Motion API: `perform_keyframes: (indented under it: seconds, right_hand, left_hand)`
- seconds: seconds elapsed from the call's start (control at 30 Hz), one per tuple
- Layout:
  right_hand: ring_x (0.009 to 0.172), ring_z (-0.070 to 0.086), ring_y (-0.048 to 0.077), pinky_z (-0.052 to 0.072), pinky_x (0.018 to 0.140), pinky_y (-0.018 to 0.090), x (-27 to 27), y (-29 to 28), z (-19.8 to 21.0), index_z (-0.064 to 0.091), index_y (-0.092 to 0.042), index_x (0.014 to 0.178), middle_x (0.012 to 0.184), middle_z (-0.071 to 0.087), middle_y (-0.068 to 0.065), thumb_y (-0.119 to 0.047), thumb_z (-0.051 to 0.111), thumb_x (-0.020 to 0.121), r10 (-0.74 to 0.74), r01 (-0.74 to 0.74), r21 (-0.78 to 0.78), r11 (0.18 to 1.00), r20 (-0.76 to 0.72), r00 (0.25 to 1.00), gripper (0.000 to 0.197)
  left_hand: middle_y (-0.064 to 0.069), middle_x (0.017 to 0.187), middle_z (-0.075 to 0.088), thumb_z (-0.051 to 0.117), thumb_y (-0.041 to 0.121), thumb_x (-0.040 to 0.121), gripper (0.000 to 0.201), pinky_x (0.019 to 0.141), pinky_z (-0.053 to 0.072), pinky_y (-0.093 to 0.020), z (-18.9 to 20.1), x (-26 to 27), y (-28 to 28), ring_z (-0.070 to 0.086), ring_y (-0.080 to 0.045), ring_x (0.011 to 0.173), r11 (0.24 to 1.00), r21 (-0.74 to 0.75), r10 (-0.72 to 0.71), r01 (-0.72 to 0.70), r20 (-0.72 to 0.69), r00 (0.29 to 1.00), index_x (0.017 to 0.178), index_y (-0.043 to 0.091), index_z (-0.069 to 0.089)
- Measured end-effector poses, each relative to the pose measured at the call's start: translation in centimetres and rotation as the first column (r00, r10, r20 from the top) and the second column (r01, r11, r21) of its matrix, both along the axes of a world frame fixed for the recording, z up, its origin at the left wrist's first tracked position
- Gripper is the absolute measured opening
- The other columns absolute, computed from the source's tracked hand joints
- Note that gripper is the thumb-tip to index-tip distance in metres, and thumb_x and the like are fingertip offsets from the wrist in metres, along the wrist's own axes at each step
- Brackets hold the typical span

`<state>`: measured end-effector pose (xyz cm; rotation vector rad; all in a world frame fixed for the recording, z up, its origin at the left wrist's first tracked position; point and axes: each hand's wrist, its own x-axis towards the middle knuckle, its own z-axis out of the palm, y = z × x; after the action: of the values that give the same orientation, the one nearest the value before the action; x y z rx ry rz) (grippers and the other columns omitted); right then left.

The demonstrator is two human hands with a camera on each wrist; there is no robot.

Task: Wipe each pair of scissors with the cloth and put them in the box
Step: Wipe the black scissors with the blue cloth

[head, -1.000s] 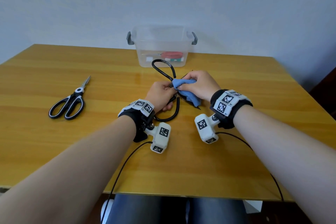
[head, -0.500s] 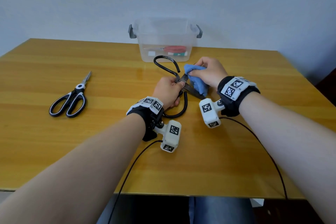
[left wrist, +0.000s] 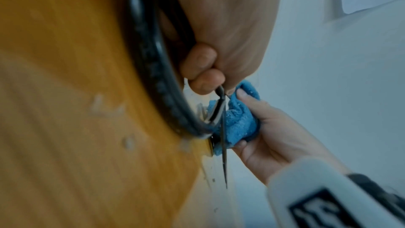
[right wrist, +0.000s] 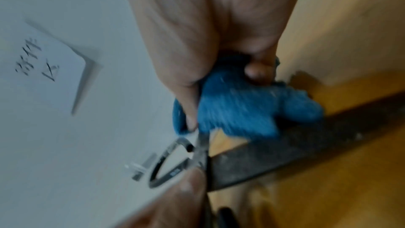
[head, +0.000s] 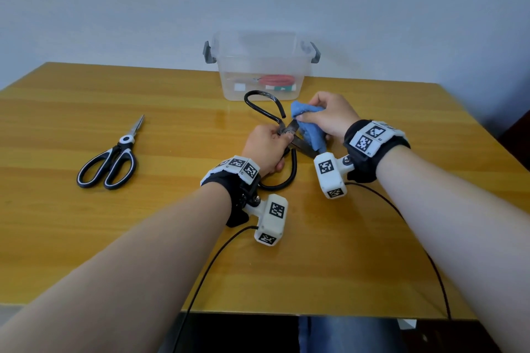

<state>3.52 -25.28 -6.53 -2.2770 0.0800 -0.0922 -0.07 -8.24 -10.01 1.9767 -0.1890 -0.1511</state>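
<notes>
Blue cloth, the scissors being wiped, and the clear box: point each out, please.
blue cloth (head: 311, 132), head view, on its bunched middle.
black-looped scissors (head: 259, 106), head view, on the upper handle loop.
clear box (head: 229, 77), head view, on its front wall.

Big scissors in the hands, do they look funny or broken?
Not broken, but the big scissors look worn: the blades are dull and speckled, unlike the shiny small scissors lying to the left on the table.

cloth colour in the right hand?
Blue cloth, bunched in the right hand; clearest in the left wrist view.
</notes>
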Motion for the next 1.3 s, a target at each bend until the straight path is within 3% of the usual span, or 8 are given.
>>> perform_keyframes:
  seconds: [0.13, 0.33, 0.47, 0.6, 0.73, 1.07, 1.17, 1.3]
  right_hand:
    - [0.075, 0.060, 0.015, 0.045, 0.060, 0.027, -1.0, 0.2, -0.4, 0.061, -0.019, 0.085, 0.084, 0.066, 0.001, -0.026, 0.083, 0.081, 0.166, -0.164, 0.022, 0.986, -0.127, 0.978, 0.023]
    - [0.070, 0.056, 0.016, 0.042, 0.057, 0.027, -0.3, 0.1, -1.8, 0.056, -0.019, 0.081, 0.078, 0.060, 0.001, -0.029, 0.080, 0.084, -0.038, 0.038, 0.034, 0.999, -0.009, 0.999, 0.027]
    - [0.071, 0.059, 0.023, 0.041, 0.051, 0.029, 0.2, -0.4, -1.5, 0.055, -0.016, 0.091, 0.085, 0.062, 0.007, -0.031, 0.074, 0.089, -0.172, 0.174, -0.027, 0.984, 0.052, 0.984, 0.024]
    - [0.072, 0.062, 0.017, 0.046, 0.050, 0.027, -0.4, 0.6, 0.1, 0.065, -0.022, 0.102, 0.089, 0.066, 0.000, -0.033, 0.079, 0.085, -0.024, 0.026, -0.028, 0.999, 0.056, 0.998, 0.025]
    - [0.085, 0.063, 0.016, 0.050, 0.070, 0.032, -0.5, 1.7, 0.1, 0.067, -0.019, 0.079, 0.089, 0.069, -0.003, -0.028, 0.082, 0.078, 0.122, -0.122, -0.194, 0.973, -0.013, 0.992, 0.018]
    - [0.064, 0.054, 0.017, 0.044, 0.057, 0.031, 0.7, 0.4, -0.5, 0.050, -0.024, 0.073, 0.070, 0.056, -0.007, -0.028, 0.075, 0.086, -0.169, 0.182, -0.136, 0.974, 0.097, 0.981, 0.028]
    - [0.069, 0.058, 0.014, 0.043, 0.054, 0.025, 0.2, 0.8, 0.7, 0.066, -0.017, 0.089, 0.078, 0.062, -0.009, -0.025, 0.077, 0.084, -0.082, 0.092, -0.073, 0.993, 0.127, 0.988, 0.014]
    - [0.080, 0.062, 0.015, 0.050, 0.063, 0.027, -1.0, 1.6, 1.1, 0.073, -0.011, 0.090, 0.087, 0.069, -0.001, -0.021, 0.082, 0.080, 0.122, -0.127, -0.095, 0.987, -0.061, 0.991, 0.017]
  left_hand:
    - [-0.006, 0.043, 0.048, 0.056, 0.018, 0.103, 0.022, 0.033, 0.031, -0.018, 0.0, 0.0, -0.2, 0.040, -0.012, 0.025, 0.999, 0.026, -0.033, 0.033, 0.003, 0.999, 0.085, 0.007, 0.062]
    - [-0.006, 0.042, 0.045, 0.056, 0.020, 0.104, 0.028, 0.032, 0.028, -0.016, -0.1, 0.0, -0.1, 0.038, -0.012, 0.024, 0.999, 0.029, -0.014, 0.015, -0.009, 1.000, 0.088, -0.001, 0.062]
    - [-0.003, 0.039, 0.045, 0.055, 0.023, 0.105, 0.029, 0.032, 0.028, -0.016, 0.0, 0.0, -0.3, 0.036, -0.012, 0.023, 0.998, 0.056, -0.014, 0.014, -0.004, 1.000, 0.080, 0.007, 0.058]
    - [-0.003, 0.040, 0.046, 0.055, 0.021, 0.105, 0.023, 0.032, 0.029, -0.017, 0.1, -0.2, -0.4, 0.038, -0.011, 0.024, 1.000, 0.019, -0.008, 0.008, -0.001, 1.000, 0.088, 0.007, 0.060]
    - [-0.009, 0.046, 0.051, 0.056, 0.018, 0.103, 0.024, 0.032, 0.030, -0.018, 0.1, -0.3, -0.1, 0.039, -0.011, 0.024, 0.998, 0.048, -0.044, 0.043, 0.011, 0.999, 0.083, 0.007, 0.059]
    - [-0.006, 0.041, 0.050, 0.054, 0.026, 0.105, 0.030, 0.032, 0.028, -0.016, -0.3, 0.2, -0.3, 0.036, -0.014, 0.025, 0.997, 0.067, -0.024, 0.024, -0.008, 1.000, 0.086, 0.005, 0.063]
    - [-0.006, 0.040, 0.049, 0.055, 0.025, 0.104, 0.033, 0.033, 0.029, -0.017, -0.3, 0.1, -0.3, 0.037, -0.018, 0.027, 0.999, 0.034, 0.008, -0.008, 0.003, 1.000, 0.074, 0.012, 0.053]
    - [-0.009, 0.043, 0.052, 0.056, 0.021, 0.103, 0.029, 0.034, 0.032, -0.020, -0.4, 0.1, -0.2, 0.040, -0.017, 0.028, 1.000, 0.026, -0.009, 0.009, 0.001, 1.000, 0.075, 0.014, 0.057]
